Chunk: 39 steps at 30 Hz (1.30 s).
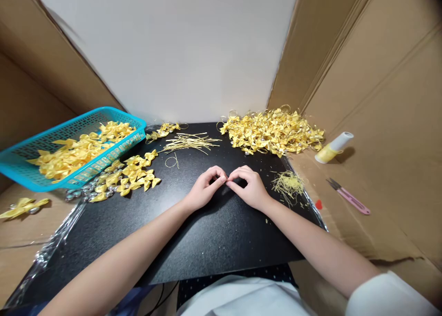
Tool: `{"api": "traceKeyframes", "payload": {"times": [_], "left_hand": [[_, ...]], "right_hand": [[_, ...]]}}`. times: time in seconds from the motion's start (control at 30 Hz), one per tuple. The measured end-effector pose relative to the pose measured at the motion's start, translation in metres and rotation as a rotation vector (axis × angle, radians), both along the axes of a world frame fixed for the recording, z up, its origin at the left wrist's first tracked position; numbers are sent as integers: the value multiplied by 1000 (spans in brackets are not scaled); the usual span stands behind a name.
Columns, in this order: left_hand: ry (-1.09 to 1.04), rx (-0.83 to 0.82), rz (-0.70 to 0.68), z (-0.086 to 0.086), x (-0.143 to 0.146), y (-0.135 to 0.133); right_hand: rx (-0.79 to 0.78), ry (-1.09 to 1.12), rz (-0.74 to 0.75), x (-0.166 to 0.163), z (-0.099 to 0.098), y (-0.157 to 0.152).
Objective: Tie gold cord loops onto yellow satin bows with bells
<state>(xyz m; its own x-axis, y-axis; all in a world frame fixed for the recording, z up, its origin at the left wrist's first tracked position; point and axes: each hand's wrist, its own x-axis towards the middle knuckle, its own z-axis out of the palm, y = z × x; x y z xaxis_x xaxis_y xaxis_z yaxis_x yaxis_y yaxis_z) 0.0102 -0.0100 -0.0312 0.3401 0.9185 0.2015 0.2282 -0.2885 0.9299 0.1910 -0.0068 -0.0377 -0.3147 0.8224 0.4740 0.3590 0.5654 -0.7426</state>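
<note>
My left hand (209, 187) and my right hand (249, 186) meet over the middle of the black board (214, 242). Thumb and forefinger of each are pinched, the fingertips touching those of the other hand. Whatever sits between them is too small to make out. Beyond them lies a bundle of cut yellow cords (189, 142), with one looped cord (171, 161) just in front of it. To the left are yellow ribbon bows (136, 171) beside several silvery bells (86, 189). Right of my right hand is a heap of short cord scraps (288, 185).
A turquoise basket (20, 180) with yellow bows stands at the left. At the back right is a big pile of bows with cord loops (272, 132). Pink thread snips (348, 196) and a spool (333, 148) lie right of the board. Cardboard walls (386, 100) flank both sides.
</note>
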Motion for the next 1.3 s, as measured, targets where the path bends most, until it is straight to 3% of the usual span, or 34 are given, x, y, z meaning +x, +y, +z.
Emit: {"api": "traceKeyframes", "payload": {"times": [0.37, 0.6, 0.83, 1.3], "left_hand": [[-101, -36, 97, 1, -2, 1], [-5, 22, 12, 3, -3, 1], [4, 3, 43, 0, -2, 1], [16, 17, 42, 0, -2, 2]], "right_hand": [[-18, -88, -14, 3, -2, 3], [19, -145, -17, 4, -1, 4], [130, -203, -27, 6, 0, 3], [154, -243, -21, 7, 2, 3]]}}
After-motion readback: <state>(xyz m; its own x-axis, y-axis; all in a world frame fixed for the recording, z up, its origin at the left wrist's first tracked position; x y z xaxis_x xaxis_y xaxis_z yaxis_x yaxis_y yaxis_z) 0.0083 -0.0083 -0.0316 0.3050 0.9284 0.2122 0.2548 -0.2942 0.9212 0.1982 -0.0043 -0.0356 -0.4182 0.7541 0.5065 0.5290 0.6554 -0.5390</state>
